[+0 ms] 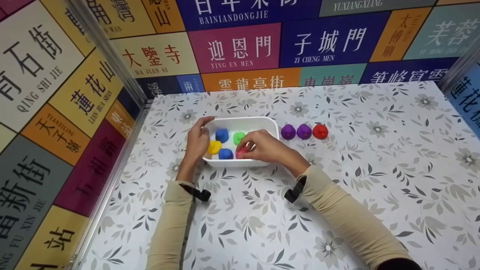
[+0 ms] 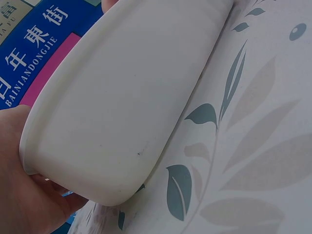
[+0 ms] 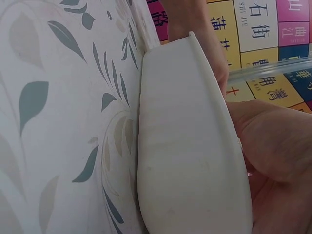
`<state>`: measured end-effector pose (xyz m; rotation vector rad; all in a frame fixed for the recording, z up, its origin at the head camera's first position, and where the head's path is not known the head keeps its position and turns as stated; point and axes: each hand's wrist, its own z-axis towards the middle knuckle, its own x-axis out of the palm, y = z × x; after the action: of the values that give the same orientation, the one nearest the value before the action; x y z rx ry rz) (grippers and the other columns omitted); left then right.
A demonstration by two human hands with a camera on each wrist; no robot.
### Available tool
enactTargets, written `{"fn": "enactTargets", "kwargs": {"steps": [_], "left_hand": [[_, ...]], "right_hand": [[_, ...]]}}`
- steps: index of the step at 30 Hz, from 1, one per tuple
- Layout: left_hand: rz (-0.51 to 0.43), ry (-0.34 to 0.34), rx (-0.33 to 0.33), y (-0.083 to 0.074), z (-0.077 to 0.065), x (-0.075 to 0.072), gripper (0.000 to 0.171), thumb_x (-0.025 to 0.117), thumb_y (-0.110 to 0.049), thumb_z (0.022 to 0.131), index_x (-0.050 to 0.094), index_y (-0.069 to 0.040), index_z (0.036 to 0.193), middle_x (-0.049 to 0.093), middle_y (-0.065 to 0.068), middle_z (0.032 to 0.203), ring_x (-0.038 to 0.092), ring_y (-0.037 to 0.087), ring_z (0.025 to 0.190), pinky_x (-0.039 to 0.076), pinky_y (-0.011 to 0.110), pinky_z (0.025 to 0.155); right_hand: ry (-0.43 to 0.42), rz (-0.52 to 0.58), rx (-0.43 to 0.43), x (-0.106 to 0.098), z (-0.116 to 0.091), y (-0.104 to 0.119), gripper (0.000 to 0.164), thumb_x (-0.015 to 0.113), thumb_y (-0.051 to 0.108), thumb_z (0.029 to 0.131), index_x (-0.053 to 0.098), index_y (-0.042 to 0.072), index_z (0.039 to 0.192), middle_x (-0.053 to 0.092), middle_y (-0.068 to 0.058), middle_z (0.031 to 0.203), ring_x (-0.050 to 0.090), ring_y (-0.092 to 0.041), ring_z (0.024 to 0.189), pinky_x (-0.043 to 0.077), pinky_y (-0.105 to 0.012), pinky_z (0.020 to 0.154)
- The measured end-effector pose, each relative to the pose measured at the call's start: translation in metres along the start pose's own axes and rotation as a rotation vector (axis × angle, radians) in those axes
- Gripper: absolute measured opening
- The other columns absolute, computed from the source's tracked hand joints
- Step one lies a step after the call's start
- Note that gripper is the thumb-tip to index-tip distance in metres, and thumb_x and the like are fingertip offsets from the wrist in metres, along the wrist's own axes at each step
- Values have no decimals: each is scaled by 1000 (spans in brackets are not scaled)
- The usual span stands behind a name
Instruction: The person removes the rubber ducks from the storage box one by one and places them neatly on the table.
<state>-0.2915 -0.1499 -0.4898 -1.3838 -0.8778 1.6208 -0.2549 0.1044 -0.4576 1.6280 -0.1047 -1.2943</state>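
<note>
Floral tabletop [image 1: 247, 225]: right hand [image 1: 265, 147] pinches pink toy [image 1: 240, 153]

Booth-like space: sign-printed panels [image 1: 234, 48] along three sides of floral-patterned table [image 1: 247, 221].

a tub [image 1: 240, 163] of toys [image 1: 221, 135] sits on the table [image 1: 240, 225], left of three other toys [image 1: 304, 131].

A flat white tabletop printed with grey leaves and flowers [image 1: 423, 180] is bordered at the back by an upright wall of rectangular colour blocks [image 1: 240, 45], lettered in Chinese characters and Latin capitals. A similarly patterned left wall [image 1: 56, 108] is met at a corner lined by a pale, glossy strip [image 1: 108, 54]. At the right edge, a light-blue lettered panel [image 1: 468, 90] is partly seen.
</note>
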Motion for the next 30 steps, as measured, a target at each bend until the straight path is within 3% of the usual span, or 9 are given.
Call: {"fn": "enactTargets", "kwargs": {"steps": [9,20,30], "left_hand": [[14,1,-6,0,1,0,47,40,-2,107,63,-13,147,64,6,153,54,20,149,33,43,133],[12,6,-28,-1,-1,0,47,40,-3,108,62,-16,147,63,4,155,52,19,150,33,43,133],[7,3,-11,-1,-1,-1,47,40,-1,107,64,-13,146,64,7,152,55,21,146,36,43,131]], "right_hand": [[-17,-13,58,2,1,0,14,85,10,92,83,10,106,82,-4,101,78,-20,94,64,-34,88],[-108,-42,48,4,-3,1,14,84,10,91,82,8,105,80,-5,95,72,-25,90,56,-33,83],[-211,-35,-13,5,-7,-3,28,82,10,89,80,5,116,79,-11,105,74,-25,97,63,-42,91]]}}
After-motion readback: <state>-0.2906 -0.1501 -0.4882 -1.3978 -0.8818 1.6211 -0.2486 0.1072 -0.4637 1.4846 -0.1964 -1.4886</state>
